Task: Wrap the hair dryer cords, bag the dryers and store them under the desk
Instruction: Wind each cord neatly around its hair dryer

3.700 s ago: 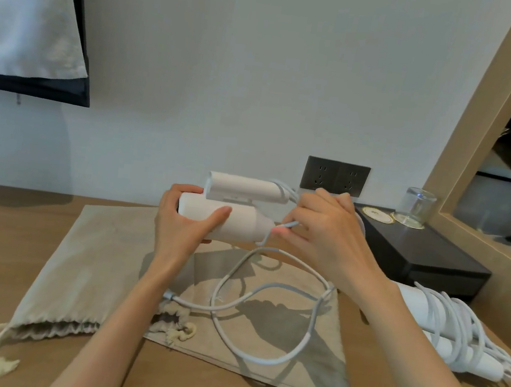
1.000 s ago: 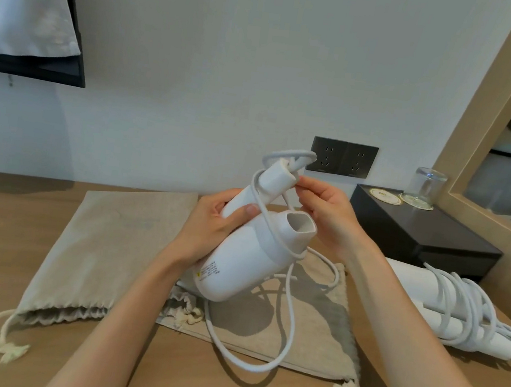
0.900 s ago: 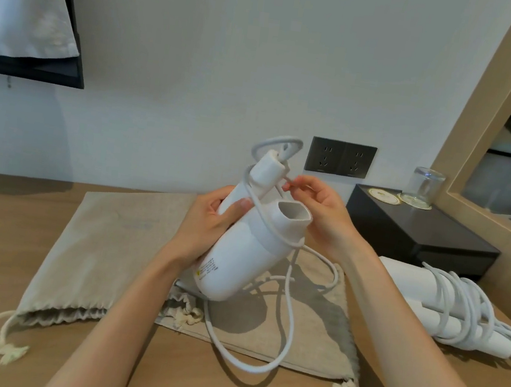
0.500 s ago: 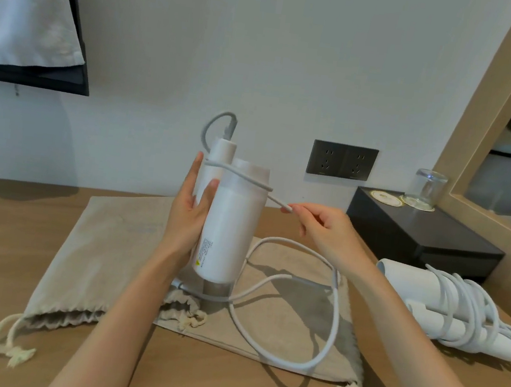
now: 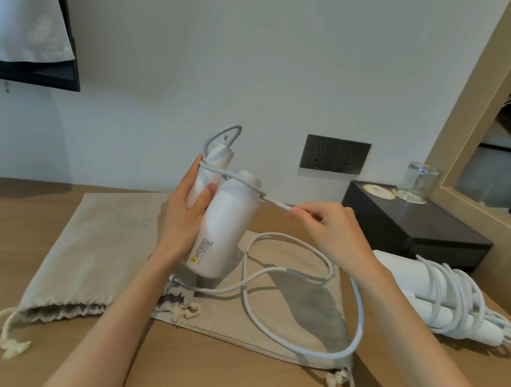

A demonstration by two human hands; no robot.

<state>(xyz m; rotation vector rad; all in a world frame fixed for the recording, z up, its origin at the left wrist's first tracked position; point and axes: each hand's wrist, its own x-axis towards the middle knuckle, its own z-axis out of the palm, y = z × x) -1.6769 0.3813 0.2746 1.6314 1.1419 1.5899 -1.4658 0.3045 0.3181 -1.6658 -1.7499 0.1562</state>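
Beige drawstring cloth bag (image 5: 83,255) is laid flat at left on the wooden desk (image 5: 0,224). White folded hair dryer (image 5: 223,228) is held upright just above the bag, gripped by the left hand (image 5: 183,216). Its white cord (image 5: 279,203), looped once round the body, is pinched taut by the right hand (image 5: 333,233). Cord-wrapped second white dryer (image 5: 429,294) is laid at right.

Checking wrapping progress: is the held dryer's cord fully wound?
No; most of the cord lies loose on the drawstring bag.
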